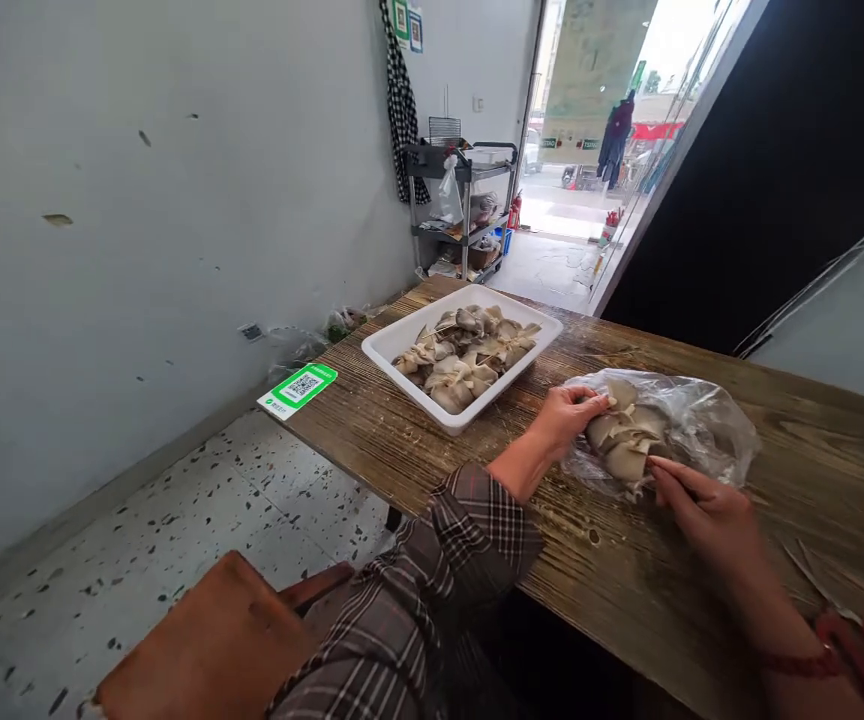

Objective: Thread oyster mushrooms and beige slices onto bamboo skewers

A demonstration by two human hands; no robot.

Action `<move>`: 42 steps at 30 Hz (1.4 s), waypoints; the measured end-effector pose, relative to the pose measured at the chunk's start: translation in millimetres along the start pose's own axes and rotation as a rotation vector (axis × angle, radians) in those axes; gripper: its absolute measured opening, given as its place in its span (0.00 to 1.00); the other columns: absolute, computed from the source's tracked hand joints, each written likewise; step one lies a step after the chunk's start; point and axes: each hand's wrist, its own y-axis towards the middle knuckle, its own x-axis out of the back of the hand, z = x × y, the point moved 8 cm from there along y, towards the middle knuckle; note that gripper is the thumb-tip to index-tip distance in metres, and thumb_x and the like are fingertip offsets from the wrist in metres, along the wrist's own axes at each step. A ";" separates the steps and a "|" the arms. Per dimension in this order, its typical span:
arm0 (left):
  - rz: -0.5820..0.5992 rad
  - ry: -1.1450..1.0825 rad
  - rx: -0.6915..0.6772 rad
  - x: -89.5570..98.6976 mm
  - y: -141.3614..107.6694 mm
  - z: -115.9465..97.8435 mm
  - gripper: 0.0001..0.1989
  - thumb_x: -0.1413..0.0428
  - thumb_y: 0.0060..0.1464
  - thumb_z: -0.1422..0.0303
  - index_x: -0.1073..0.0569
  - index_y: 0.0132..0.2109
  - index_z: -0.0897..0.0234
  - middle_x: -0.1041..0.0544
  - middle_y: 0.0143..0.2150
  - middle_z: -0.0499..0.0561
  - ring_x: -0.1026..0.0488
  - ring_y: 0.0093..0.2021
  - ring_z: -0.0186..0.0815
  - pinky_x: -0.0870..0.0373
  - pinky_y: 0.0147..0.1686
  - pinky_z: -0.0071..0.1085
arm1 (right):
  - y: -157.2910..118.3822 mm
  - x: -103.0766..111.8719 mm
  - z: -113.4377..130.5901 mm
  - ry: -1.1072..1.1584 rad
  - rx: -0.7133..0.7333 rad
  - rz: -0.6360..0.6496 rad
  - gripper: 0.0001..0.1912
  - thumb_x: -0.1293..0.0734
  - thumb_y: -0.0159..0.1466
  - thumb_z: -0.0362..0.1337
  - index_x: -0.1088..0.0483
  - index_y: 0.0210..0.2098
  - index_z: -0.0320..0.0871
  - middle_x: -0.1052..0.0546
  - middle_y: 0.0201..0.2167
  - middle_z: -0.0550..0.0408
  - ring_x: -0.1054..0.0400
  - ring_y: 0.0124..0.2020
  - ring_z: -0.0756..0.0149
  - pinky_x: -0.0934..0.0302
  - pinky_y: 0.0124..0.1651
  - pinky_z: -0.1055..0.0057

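Over a clear plastic bag (709,425) on the wooden table, both my hands are at a cluster of grey-white mushrooms (631,440). My left hand (571,412) is closed, its fingers pinching the upper left edge of the cluster. On the lower right side of the same mushrooms, my right hand (702,500) has its fingers pressed together; its fingertips touch the cluster. To the left of my hands stands a white tray (453,422) holding several mushroom clusters (462,370).
Scissors (822,590) with red handles lie by my right forearm. A green-and-white QR code card (298,390) is at the table's left corner. Beyond stand a cart (466,200) and a glass door. A brown stool (214,640) is at lower left.
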 end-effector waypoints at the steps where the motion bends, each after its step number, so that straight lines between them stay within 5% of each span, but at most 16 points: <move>1: -0.004 0.011 -0.008 0.3 0.3 0.2 0.21 0.33 0.33 0.55 0.31 0.25 0.67 0.34 0.21 0.43 0.43 0.24 0.25 0.50 0.25 0.26 | 0.6 -1.8 -0.8 -0.007 -0.002 0.020 0.22 0.36 0.63 0.50 0.21 0.44 0.42 0.26 0.19 0.57 0.32 0.20 0.65 0.37 0.26 0.70; 8: -0.039 0.027 -0.019 4.5 3.0 0.0 0.14 0.36 0.38 0.61 0.30 0.25 0.67 0.35 0.21 0.43 0.43 0.24 0.26 0.49 0.25 0.26 | 3.2 2.1 28.3 -0.197 0.231 -0.022 0.19 0.37 0.64 0.50 0.21 0.38 0.44 0.19 0.37 0.48 0.25 0.37 0.58 0.31 0.40 0.64; 13: -0.044 -0.056 -0.035 5.0 0.0 -11.3 0.18 0.36 0.41 0.56 0.29 0.25 0.67 0.33 0.22 0.44 0.41 0.25 0.26 0.46 0.26 0.25 | 5.9 8.1 53.4 -0.306 0.252 0.110 0.16 0.37 0.65 0.49 0.22 0.37 0.47 0.19 0.36 0.51 0.24 0.36 0.58 0.31 0.38 0.64; 18: -0.038 -0.296 0.098 3.7 -3.0 -11.1 0.25 0.41 0.46 0.45 0.29 0.33 0.66 0.29 0.27 0.48 0.35 0.24 0.28 0.37 0.26 0.27 | 18.5 38.6 80.9 -0.378 0.235 0.017 0.17 0.37 0.63 0.50 0.22 0.36 0.47 0.19 0.37 0.51 0.24 0.37 0.57 0.32 0.38 0.64; 24: -0.027 -0.336 0.205 2.2 0.8 4.6 0.20 0.46 0.55 0.50 0.32 0.34 0.66 0.29 0.25 0.49 0.32 0.20 0.28 0.34 0.24 0.27 | 47.0 45.5 133.3 -0.435 0.314 -0.053 0.17 0.39 0.65 0.50 0.23 0.38 0.47 0.21 0.37 0.52 0.26 0.38 0.58 0.35 0.39 0.65; 32: -0.008 -0.336 0.216 0.7 -1.4 7.2 0.13 0.49 0.58 0.60 0.31 0.35 0.67 0.26 0.25 0.51 0.31 0.20 0.28 0.34 0.23 0.25 | 108.0 -32.0 232.2 -0.458 0.681 0.119 0.17 0.42 0.69 0.44 0.23 0.39 0.46 0.22 0.36 0.49 0.29 0.38 0.59 0.38 0.43 0.62; 42: -0.034 -0.313 0.216 3.2 4.3 18.5 0.17 0.47 0.56 0.55 0.27 0.35 0.66 0.25 0.28 0.53 0.31 0.24 0.31 0.34 0.26 0.29 | 155.3 -129.5 294.6 -0.567 0.958 0.321 0.17 0.43 0.71 0.40 0.23 0.38 0.44 0.24 0.38 0.51 0.35 0.38 0.62 0.45 0.42 0.67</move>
